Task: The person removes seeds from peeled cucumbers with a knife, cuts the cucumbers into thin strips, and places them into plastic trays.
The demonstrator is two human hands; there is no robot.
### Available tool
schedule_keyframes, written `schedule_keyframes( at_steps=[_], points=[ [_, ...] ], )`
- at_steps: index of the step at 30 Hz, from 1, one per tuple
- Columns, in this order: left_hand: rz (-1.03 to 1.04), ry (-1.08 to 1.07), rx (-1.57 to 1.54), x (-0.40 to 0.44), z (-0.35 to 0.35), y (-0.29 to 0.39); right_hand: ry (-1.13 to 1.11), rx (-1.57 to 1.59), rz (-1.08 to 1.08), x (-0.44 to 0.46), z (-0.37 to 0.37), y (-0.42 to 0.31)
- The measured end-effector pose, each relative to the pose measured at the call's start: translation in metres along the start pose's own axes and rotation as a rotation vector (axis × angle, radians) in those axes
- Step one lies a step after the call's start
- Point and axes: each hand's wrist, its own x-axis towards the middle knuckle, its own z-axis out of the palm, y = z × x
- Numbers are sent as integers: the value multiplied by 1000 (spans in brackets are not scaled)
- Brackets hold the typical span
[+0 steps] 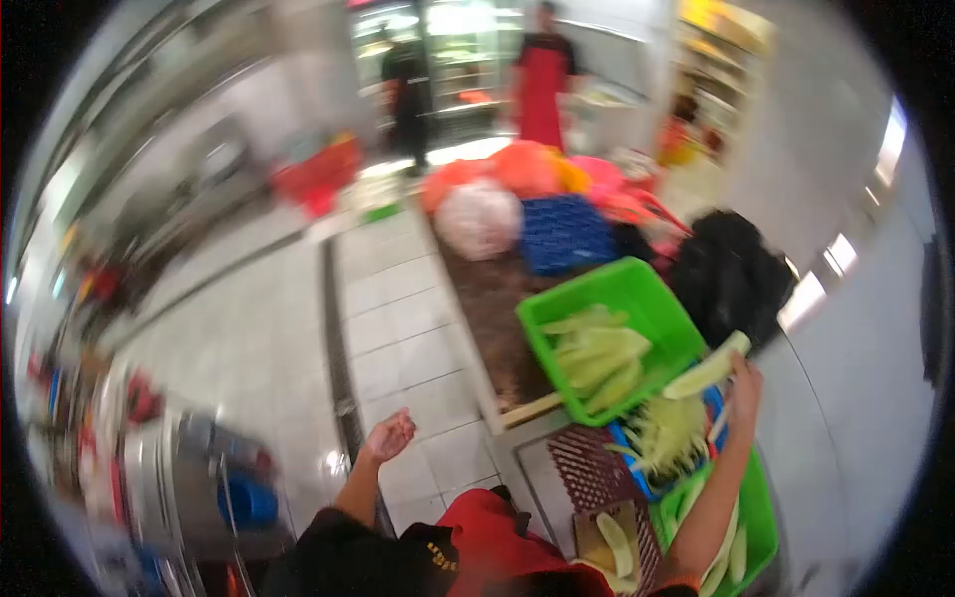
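My right hand [744, 386] grips a long pale green peeled vegetable [708, 368] at its right end, over a blue basket [637, 468] heaped with pale green peelings [668, 433]. Just behind, a bright green tub [652, 298] holds several peeled pieces [597, 358]. A second green tub [761, 527] with long pale vegetables lies under my right forearm. My left hand [390, 435] hangs over the tiled floor at the left, fingers curled, and whether anything is in it cannot be made out. One more pale piece [615, 544] rests on a board beside a brown crate [593, 466].
Orange and pink bags [522, 169], a blue crate [565, 234] and black bags [734, 279] crowd the table's far part. Two people [542, 90] [405, 95] stand at the back near lit shelves. A metal cart with a blue container [249, 500] is at lower left.
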Motion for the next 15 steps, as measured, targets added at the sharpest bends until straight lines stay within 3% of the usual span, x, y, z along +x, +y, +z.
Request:
schedule_keyframes(
  at_steps=[1, 2, 3, 4, 6, 7, 9, 10, 12, 13, 15],
  points=[
    [76, -11, 586, -54, -103, -31, -78, 104, -35, 13, 12, 5],
    [158, 24, 1171, -108, -195, -60, -90, 215, 66, 19, 36, 6],
    [-305, 341, 1600, -153, -202, -68, -143, 342, 49, 18, 65, 8],
    [-588, 450, 1659, -185, -213, -86, -252, 275, -34, 45, 77, 41],
    [-787, 534, 1629, -248, -225, -114, -289, -233, 113, 65, 107, 58],
    [-820, 550, 1613, -265, -228, -123, -321, -236, 92, 67, 120, 53],
    [-852, 561, 1607, -293, -248, -147, -424, -23, 323, 52, 140, 61],
    [-872, 559, 1633, -302, -257, -159, -446, -35, 321, 55, 146, 85],
    [-909, 606, 1551, -326, -232, -148, -664, 41, -198, 79, 174, 143],
    [-896, 628, 1518, -331, -224, -141, -668, 52, -202, 72, 182, 131],
    [-866, 643, 1483, -337, -208, -127, -602, 345, 437, 46, 191, 109]
  ],
)
